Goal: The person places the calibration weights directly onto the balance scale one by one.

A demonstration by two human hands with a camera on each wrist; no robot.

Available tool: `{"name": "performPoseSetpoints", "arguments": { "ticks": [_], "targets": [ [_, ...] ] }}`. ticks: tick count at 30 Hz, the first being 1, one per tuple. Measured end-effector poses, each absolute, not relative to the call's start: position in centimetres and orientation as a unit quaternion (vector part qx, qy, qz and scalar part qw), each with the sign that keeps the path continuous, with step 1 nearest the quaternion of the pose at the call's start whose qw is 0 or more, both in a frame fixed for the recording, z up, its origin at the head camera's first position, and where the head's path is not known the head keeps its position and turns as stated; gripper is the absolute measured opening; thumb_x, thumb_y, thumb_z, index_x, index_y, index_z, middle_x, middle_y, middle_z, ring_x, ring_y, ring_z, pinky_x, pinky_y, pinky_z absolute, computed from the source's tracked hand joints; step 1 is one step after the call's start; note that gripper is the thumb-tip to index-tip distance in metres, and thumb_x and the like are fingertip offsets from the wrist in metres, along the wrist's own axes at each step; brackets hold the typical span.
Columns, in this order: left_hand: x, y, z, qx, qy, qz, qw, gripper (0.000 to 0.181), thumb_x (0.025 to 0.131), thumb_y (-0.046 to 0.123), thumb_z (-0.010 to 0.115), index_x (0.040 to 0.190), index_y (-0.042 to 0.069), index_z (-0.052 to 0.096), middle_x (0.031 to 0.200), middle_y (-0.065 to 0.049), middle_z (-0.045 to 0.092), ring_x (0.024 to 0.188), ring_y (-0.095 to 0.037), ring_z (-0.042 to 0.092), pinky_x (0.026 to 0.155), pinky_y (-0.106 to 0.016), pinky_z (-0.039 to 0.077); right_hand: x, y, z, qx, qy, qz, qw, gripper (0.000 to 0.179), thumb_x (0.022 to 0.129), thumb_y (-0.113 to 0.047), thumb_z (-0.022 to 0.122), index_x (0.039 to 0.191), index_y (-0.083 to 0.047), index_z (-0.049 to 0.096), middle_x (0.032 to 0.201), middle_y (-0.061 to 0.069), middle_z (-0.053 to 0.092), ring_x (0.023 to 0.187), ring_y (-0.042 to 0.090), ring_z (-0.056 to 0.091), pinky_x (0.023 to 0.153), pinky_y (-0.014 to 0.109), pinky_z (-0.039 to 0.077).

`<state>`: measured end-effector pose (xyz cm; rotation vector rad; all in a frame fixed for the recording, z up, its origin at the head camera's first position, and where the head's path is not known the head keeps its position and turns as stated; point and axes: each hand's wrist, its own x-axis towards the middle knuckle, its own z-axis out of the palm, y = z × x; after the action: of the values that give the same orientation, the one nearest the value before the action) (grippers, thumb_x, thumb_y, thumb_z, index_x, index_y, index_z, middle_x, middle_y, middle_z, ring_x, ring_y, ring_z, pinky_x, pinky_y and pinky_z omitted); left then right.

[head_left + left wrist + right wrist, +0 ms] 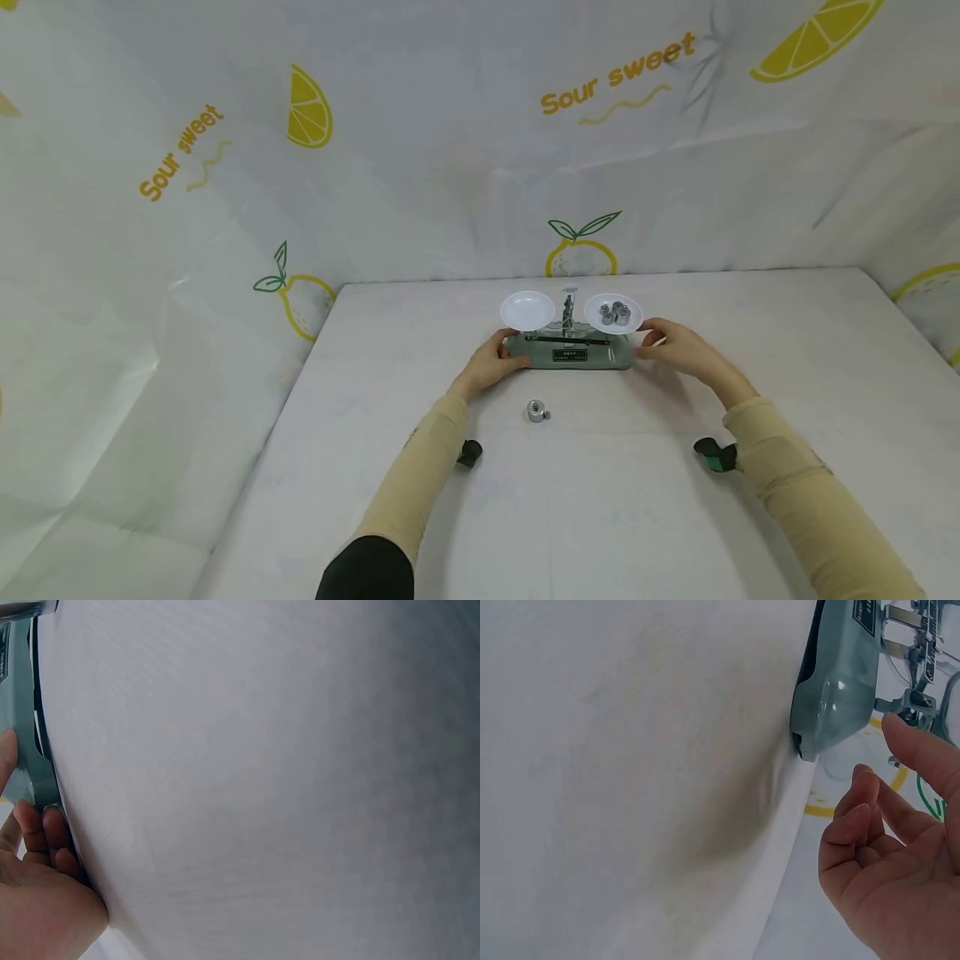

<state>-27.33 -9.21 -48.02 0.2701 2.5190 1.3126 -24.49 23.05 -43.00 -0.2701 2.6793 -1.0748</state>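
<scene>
A grey-green balance scale [611, 357] stands at the back of the table with two white pans. The left pan [527, 310] is bare; several metal weights [622, 316] sit on the right pan [636, 323]. My left hand [487, 367] holds the base's left end, thumb on its front face and fingers around the end, as the left wrist view shows. At the opposite end is my right hand [688, 352], fingers loosely bent. In the right wrist view, its thumb [922, 754] is close beside the scale's end fitting [915, 703]; contact is unclear.
In front of the scale, a larger metal weight [535, 409] lies on the white table [600, 500] with a small one [547, 415] against it. Behind the table rises a white lemon-print backdrop [420, 183]. Dark straps [716, 455] hang by both forearms.
</scene>
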Motion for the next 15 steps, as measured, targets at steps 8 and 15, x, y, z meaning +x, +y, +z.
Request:
{"name": "performPoseSetpoints", "arguments": {
  "ticks": [8,15],
  "targets": [
    [-27.3,-9.2,-47.9,0.098,0.876,0.451,0.142,0.061,0.085,0.034,0.067,0.138,0.021,0.041,0.076,0.004,0.042,0.068,-0.011,0.039,0.063,-0.024,0.034,-25.5,22.3,-44.3,-0.087,0.887,-0.419,0.175,0.053,0.087,-0.027,0.063,0.126,0.002,0.044,0.111,0.02,0.052,0.093,0.024,0.052,0.074,0.028,0.043],
    [-27.3,-9.2,-47.8,0.093,0.874,0.455,0.144,0.061,0.084,0.035,0.067,0.138,0.021,0.041,0.075,0.004,0.042,0.068,-0.012,0.039,0.063,-0.024,0.034,-25.8,21.5,-44.8,-0.076,0.89,-0.408,0.186,0.064,0.087,-0.035,0.063,0.132,0.003,0.039,0.117,0.024,0.053,0.099,0.027,0.053,0.081,0.032,0.044]
  ]
}}
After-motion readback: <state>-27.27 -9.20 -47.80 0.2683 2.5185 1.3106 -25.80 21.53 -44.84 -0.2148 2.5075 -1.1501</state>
